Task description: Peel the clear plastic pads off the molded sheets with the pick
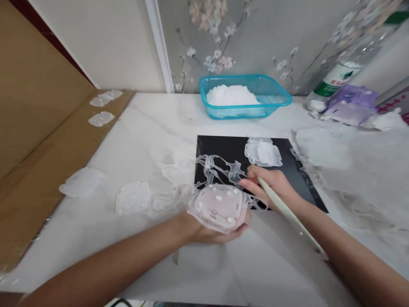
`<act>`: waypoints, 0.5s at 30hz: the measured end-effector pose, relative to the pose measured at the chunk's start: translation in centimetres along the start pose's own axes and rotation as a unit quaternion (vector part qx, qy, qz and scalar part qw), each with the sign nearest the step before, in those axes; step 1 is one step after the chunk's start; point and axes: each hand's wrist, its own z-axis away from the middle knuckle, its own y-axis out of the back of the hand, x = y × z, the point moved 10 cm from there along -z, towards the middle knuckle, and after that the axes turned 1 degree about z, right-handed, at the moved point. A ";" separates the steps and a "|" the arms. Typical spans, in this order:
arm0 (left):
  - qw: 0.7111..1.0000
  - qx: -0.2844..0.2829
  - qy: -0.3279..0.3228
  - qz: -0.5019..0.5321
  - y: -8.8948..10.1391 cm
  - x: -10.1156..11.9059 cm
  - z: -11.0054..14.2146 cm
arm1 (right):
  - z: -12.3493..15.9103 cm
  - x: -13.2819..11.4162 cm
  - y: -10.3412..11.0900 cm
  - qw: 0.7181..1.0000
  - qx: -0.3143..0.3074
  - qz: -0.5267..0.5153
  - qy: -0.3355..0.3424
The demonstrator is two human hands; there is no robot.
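Observation:
A stack of translucent, soft-looking moulded pieces (220, 205) with small white knobs lies on my left hand (207, 232), whose fingers curl underneath and are partly hidden. My right hand (271, 185) is closed around a long pale-green tool (289, 213). Its working end is hidden by the fingers, so its kind cannot be told. Just left of the right fingers, thin clear trimmings (209, 164) with cut-out gaps spread over a black mat (223, 145). More clear pieces (263, 152) sit at the mat's back right.
A blue plastic basket (246, 111) with white pieces stands at the back. Single clear pieces lie on the left (132, 197). A heap of translucent film (361, 170), a purple pack (353, 100) and a bottle (341, 76) occupy the right. Brown cardboard (38, 170) borders the left side.

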 end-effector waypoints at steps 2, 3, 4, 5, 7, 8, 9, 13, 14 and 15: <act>0.995 0.058 0.050 -0.058 1.6 -1.7 0.1 | 0.4 0.0 3.4 0.992 0.123 0.003 -0.013; 0.989 0.091 0.088 -0.075 2.5 -2.8 0.4 | 0.8 0.0 5.0 0.983 0.180 -0.003 -0.020; 0.983 0.115 0.122 -0.081 3.3 -3.8 0.8 | 1.2 0.0 6.4 0.974 0.225 -0.003 -0.027; 0.979 0.123 0.144 -0.079 3.7 -4.5 1.1 | 1.6 -0.2 7.5 0.965 0.261 0.009 -0.033; 0.982 0.092 0.152 -0.066 3.4 -5.1 1.2 | 1.9 -0.9 8.7 0.954 0.293 0.063 -0.027; 0.987 0.069 0.139 -0.052 2.9 -4.9 1.1 | 1.8 -1.6 8.5 0.956 0.281 0.086 -0.004; 0.991 0.050 0.121 -0.034 2.4 -4.6 0.9 | 1.5 -2.4 7.7 0.964 0.250 0.088 0.033; 0.998 0.033 0.055 0.028 2.1 -2.4 -0.2 | 0.9 -4.7 0.8 0.988 -0.037 -0.085 0.126; 0.998 0.032 0.048 0.028 2.4 -1.9 -0.4 | 1.1 -4.7 -0.5 0.982 -0.085 -0.130 0.109; 0.998 0.036 0.049 0.021 2.8 -1.5 -0.6 | 1.2 -4.6 -1.1 0.977 -0.099 -0.170 0.088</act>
